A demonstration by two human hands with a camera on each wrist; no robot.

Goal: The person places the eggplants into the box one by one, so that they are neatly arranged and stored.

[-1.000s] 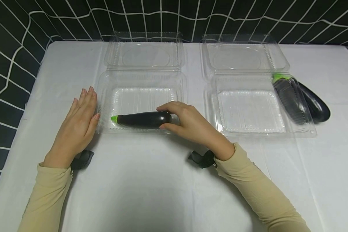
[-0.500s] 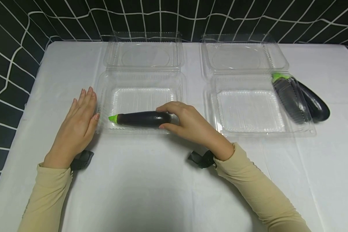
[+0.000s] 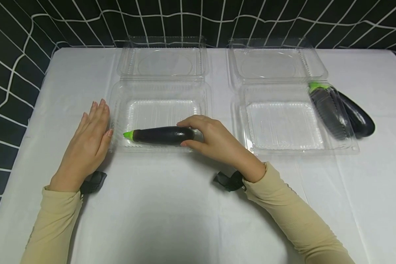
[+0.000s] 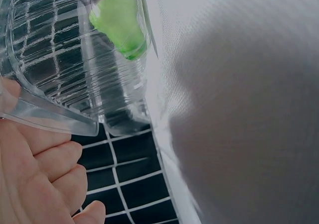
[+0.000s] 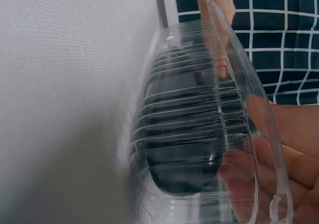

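Note:
A dark purple eggplant (image 3: 158, 135) with a green cap lies lengthwise along the near side of the left clear plastic container (image 3: 161, 90), cap to the left. My right hand (image 3: 214, 137) reaches over that container's near right part and holds the eggplant's thick end between thumb and fingers. In the right wrist view the eggplant (image 5: 182, 159) shows through the ribbed wall, with the right hand (image 5: 294, 169) over the rim. My left hand (image 3: 90, 139) lies flat with straight fingers along the container's left edge. The green cap (image 4: 119, 22) shows through the plastic in the left wrist view.
To the right stands a second clear container (image 3: 283, 117), its lid (image 3: 270, 66) folded back. Another eggplant (image 3: 357, 115) lies beside it, partly seen through its right wall with more dark skin there. White cloth (image 3: 168, 205) covers the table; a dark white-gridded cloth hangs behind.
The eggplant has shifted slightly left and settled lower in the left container, the right hand staying on its thick end. The left hand keeps its place.

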